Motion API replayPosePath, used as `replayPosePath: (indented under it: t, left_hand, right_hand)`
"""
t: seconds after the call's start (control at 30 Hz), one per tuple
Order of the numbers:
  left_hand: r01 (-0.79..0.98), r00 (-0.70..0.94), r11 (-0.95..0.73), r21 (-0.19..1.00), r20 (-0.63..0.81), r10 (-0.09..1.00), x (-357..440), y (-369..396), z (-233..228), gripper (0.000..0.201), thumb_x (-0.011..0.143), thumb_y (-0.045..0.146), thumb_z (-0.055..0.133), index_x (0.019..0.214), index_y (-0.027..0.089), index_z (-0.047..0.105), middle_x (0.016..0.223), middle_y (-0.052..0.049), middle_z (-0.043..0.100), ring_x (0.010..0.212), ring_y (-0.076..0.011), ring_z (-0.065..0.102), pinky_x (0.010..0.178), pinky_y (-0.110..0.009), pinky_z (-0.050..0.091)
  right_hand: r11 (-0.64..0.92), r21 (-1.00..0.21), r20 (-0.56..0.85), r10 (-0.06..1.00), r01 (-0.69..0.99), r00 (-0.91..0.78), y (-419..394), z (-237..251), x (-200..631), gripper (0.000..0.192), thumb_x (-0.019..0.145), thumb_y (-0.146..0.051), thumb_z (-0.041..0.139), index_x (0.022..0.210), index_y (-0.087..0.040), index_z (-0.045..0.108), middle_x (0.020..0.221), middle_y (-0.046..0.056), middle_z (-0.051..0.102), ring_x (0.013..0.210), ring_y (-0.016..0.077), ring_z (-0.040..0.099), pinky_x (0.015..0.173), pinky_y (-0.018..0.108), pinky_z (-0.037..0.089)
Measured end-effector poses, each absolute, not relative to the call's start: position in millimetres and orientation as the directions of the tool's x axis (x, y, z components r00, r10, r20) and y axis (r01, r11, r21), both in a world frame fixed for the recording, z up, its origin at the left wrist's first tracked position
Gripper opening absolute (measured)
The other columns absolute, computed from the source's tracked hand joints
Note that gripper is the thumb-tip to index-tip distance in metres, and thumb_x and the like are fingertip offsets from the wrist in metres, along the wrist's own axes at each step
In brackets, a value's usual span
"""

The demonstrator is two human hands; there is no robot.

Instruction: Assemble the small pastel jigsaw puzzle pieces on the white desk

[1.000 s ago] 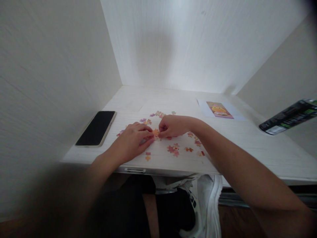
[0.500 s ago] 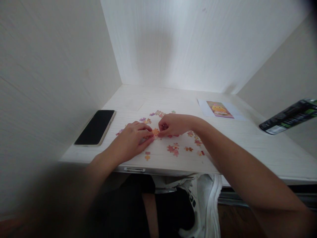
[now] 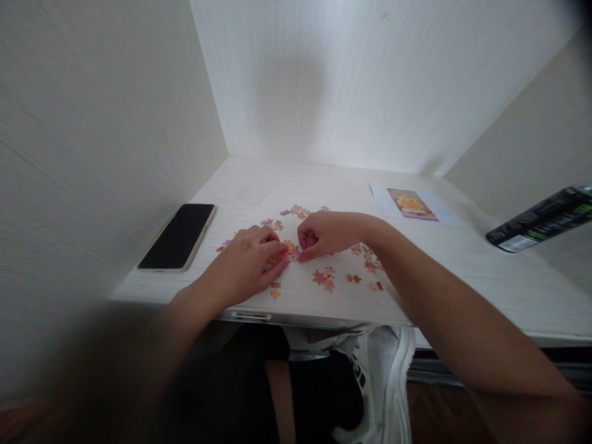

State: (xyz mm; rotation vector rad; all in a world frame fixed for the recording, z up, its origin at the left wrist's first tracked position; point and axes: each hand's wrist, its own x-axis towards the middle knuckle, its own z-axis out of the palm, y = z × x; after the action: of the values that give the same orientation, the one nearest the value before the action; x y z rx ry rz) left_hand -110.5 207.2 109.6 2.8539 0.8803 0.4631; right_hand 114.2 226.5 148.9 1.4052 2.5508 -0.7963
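Several small jigsaw puzzle pieces, orange and pink, lie joined or bunched in a cluster point(image 3: 291, 248) on the white desk, between my two hands. My left hand point(image 3: 254, 256) holds the cluster's left side with bent fingers and thumb, hiding part of it. At its right edge my right hand point(image 3: 322, 235) is curled, thumb and fingertips drawn in by the pieces; whether a piece sits in that pinch is too small to see. Nearer the front lie a joined pink group point(image 3: 324, 279), an orange-brown piece point(image 3: 353, 279) and an orange piece point(image 3: 275, 291).
More loose pieces point(image 3: 298, 211) are scattered behind my hands and beside my right wrist. A phone point(image 3: 178, 237) lies at the left. At the back right is a paper with a printed yellow picture point(image 3: 412, 204). A dark can point(image 3: 539, 221) stands at the right.
My right hand has shifted slightly to the right, so the gap between my fingertips is wider and more of the cluster shows. My left hand stays nearly in place.
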Motion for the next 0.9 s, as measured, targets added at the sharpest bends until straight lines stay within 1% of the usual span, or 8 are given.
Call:
replayPosePath:
  t: [0.1, 0.23, 0.33, 0.43, 0.57, 0.67, 0.83, 0.9]
  left_hand:
    - [0.544, 0.784, -0.817, 0.191, 0.233, 0.576, -110.0, 205.6, 111.2, 0.026, 0.095, 0.033, 0.049, 0.101, 0.020, 0.071, 0.103, -0.010, 0.060, 0.100, -0.0249, 0.055, 0.090, -0.041, 0.045]
    - [0.548, 0.786, -0.817, 0.180, 0.221, 0.577, -109.7, 205.6, 112.1, 0.027, 0.095, 0.033, 0.048, 0.101, 0.020, 0.072, 0.103, -0.010, 0.059, 0.100, -0.0250, 0.054, 0.089, -0.041, 0.045]
    - [0.548, 0.787, -0.817, 0.180, 0.221, 0.576, -109.8, 205.6, 112.8, 0.027, 0.095, 0.033, 0.049, 0.101, 0.021, 0.072, 0.103, -0.010, 0.059, 0.098, -0.0246, 0.054, 0.089, -0.041, 0.045]
    - [0.550, 0.788, -0.816, 0.178, 0.211, 0.578, -109.4, 205.2, 113.5, 0.027, 0.096, 0.033, 0.048, 0.101, 0.020, 0.072, 0.103, -0.010, 0.059, 0.098, -0.0244, 0.055, 0.089, -0.040, 0.045]
    - [0.556, 0.787, -0.815, 0.163, 0.213, 0.579, -109.0, 205.1, 113.1, 0.029, 0.096, 0.035, 0.048, 0.101, 0.019, 0.072, 0.102, -0.011, 0.060, 0.097, -0.0247, 0.055, 0.088, -0.041, 0.046]
    - [0.548, 0.789, -0.822, 0.154, 0.230, 0.569, -109.4, 205.5, 112.2, 0.028, 0.096, 0.035, 0.049, 0.099, 0.020, 0.072, 0.101, -0.011, 0.060, 0.096, -0.0242, 0.056, 0.086, -0.040, 0.046]
    - [0.555, 0.790, -0.824, 0.116, 0.238, 0.565, -108.9, 204.8, 111.6, 0.029, 0.096, 0.036, 0.048, 0.093, 0.019, 0.071, 0.099, -0.010, 0.061, 0.091, -0.0233, 0.057, 0.084, -0.039, 0.046]
    - [0.564, 0.787, -0.820, 0.102, 0.236, 0.571, -108.5, 204.4, 110.9, 0.030, 0.096, 0.037, 0.049, 0.092, 0.018, 0.071, 0.098, -0.010, 0.061, 0.091, -0.0235, 0.057, 0.084, -0.040, 0.045]
  right_hand:
    - [0.450, -0.379, -0.307, 0.763, 0.809, -0.569, 226.2, 147.2, 112.5, 0.029, 0.074, -0.044, 0.071, 0.084, -0.017, 0.069, 0.079, 0.003, 0.070, 0.064, 0.0131, 0.057, 0.058, 0.026, 0.039]
    - [0.457, -0.373, -0.279, 0.775, 0.808, -0.567, 225.6, 145.5, 110.0, 0.022, 0.075, -0.037, 0.068, 0.086, -0.017, 0.070, 0.080, 0.003, 0.070, 0.066, 0.0134, 0.057, 0.059, 0.026, 0.039]
    - [0.464, -0.379, -0.268, 0.773, 0.801, -0.575, 224.9, 146.0, 110.2, 0.022, 0.075, -0.035, 0.068, 0.089, -0.018, 0.070, 0.082, 0.003, 0.070, 0.067, 0.0133, 0.057, 0.060, 0.026, 0.038]
    - [0.481, -0.374, -0.259, 0.767, 0.793, -0.588, 225.0, 146.4, 111.3, 0.025, 0.076, -0.037, 0.067, 0.092, -0.018, 0.069, 0.085, 0.004, 0.070, 0.068, 0.0135, 0.056, 0.060, 0.026, 0.038]
    - [0.509, -0.366, -0.238, 0.758, 0.779, -0.607, 226.9, 144.6, 111.3, 0.028, 0.081, -0.043, 0.061, 0.088, -0.017, 0.068, 0.083, 0.005, 0.069, 0.067, 0.0135, 0.055, 0.060, 0.027, 0.038]
    - [0.495, -0.365, -0.244, 0.767, 0.789, -0.594, 228.1, 142.6, 110.2, 0.026, 0.081, -0.042, 0.060, 0.086, -0.017, 0.068, 0.081, 0.005, 0.068, 0.066, 0.0134, 0.054, 0.059, 0.027, 0.037]
    - [0.480, -0.380, -0.249, 0.771, 0.791, -0.587, 228.2, 141.6, 108.3, 0.023, 0.080, -0.039, 0.061, 0.086, -0.017, 0.068, 0.084, 0.005, 0.070, 0.068, 0.0138, 0.056, 0.061, 0.027, 0.039]
    - [0.455, -0.390, -0.267, 0.776, 0.801, -0.571, 228.3, 141.8, 107.5, 0.022, 0.079, -0.037, 0.061, 0.086, -0.017, 0.068, 0.083, 0.005, 0.070, 0.067, 0.0136, 0.056, 0.061, 0.027, 0.040]
